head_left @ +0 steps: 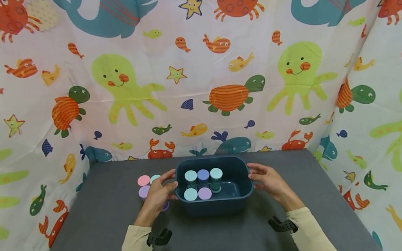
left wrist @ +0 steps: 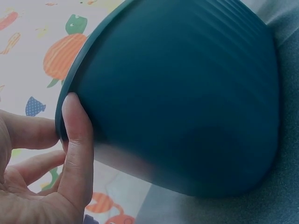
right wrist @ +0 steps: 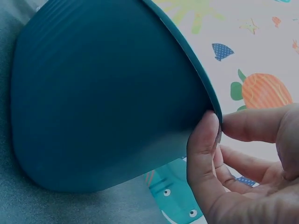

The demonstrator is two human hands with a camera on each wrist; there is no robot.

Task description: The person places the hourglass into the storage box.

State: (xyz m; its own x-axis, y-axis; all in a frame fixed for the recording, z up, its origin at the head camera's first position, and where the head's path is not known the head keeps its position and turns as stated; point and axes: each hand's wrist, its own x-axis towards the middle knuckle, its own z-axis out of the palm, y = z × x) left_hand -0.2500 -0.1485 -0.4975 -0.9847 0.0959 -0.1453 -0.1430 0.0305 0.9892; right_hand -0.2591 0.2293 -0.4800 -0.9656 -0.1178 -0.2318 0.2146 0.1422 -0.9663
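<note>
A dark teal plastic bin (head_left: 215, 209) stands on the grey table, centred between both hands. My left hand (head_left: 158, 196) pinches its left end at the rim. In the left wrist view the thumb (left wrist: 77, 126) lies along the bin's outer wall (left wrist: 182, 93), just under the lip. At the opposite end my right hand (head_left: 272, 182) grips the rim the same way, its thumb (right wrist: 203, 144) against the wall in the right wrist view. Inside, toward the left, are several small jars with mint lids (head_left: 190, 194), a blue lid (head_left: 203, 174) and a lavender lid (head_left: 205, 193).
Several more jars, with pink (head_left: 143, 180), mint (head_left: 155, 178) and lavender (head_left: 143, 192) lids, are on the grey table (head_left: 213, 247) left of the bin, partly hidden by my left hand. A sea-animal printed curtain (head_left: 193, 122) hangs along the table's back and sides.
</note>
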